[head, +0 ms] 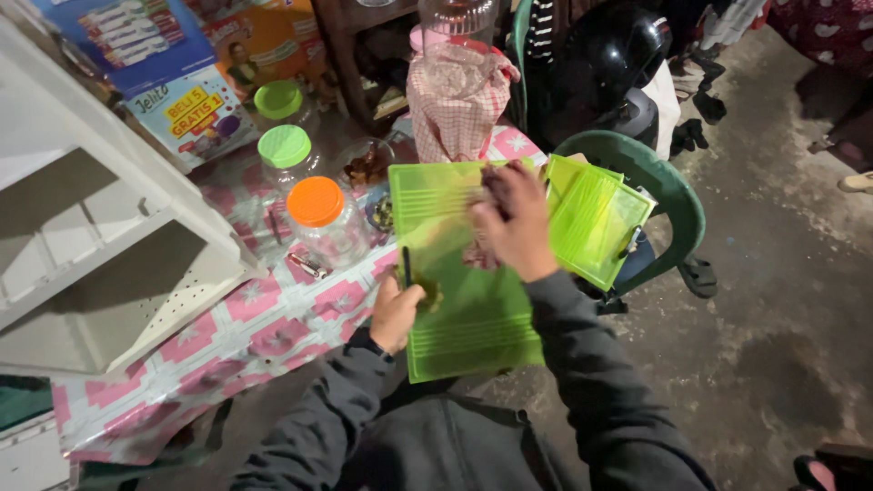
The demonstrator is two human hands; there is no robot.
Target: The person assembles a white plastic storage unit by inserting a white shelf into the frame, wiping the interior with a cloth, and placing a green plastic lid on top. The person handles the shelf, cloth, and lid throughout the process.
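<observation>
Head view, as we look down on our own hands. Entries:

1. Green plastic tray, flat and ribbed, long axis running away from us, its far end over the table edge and its near end over our lap. It sits between both hands, closer to us than everything else on the table.
2. Left hand, fingers curled on the tray's left edge, gripping it; a thin dark stick shows just above the thumb, and we cannot tell whether the hand holds it.
3. Right hand, palm down on the tray's far half, pressing a dark cloth; how tightly it is closed on the cloth we cannot tell. This hand reaches farther out than the left.
4. More green trays, stacked askew just right of the right hand, on a green plastic chair.
5. Three clear jars: orange lid nearest the tray, two green lids behind it.
6. Printed boxes, top left: blue, white and orange rectangular packs leaning behind the jars.
7. White shelf unit, far left.
8. Checked cloth draped over a jar, beyond the tray.
</observation>
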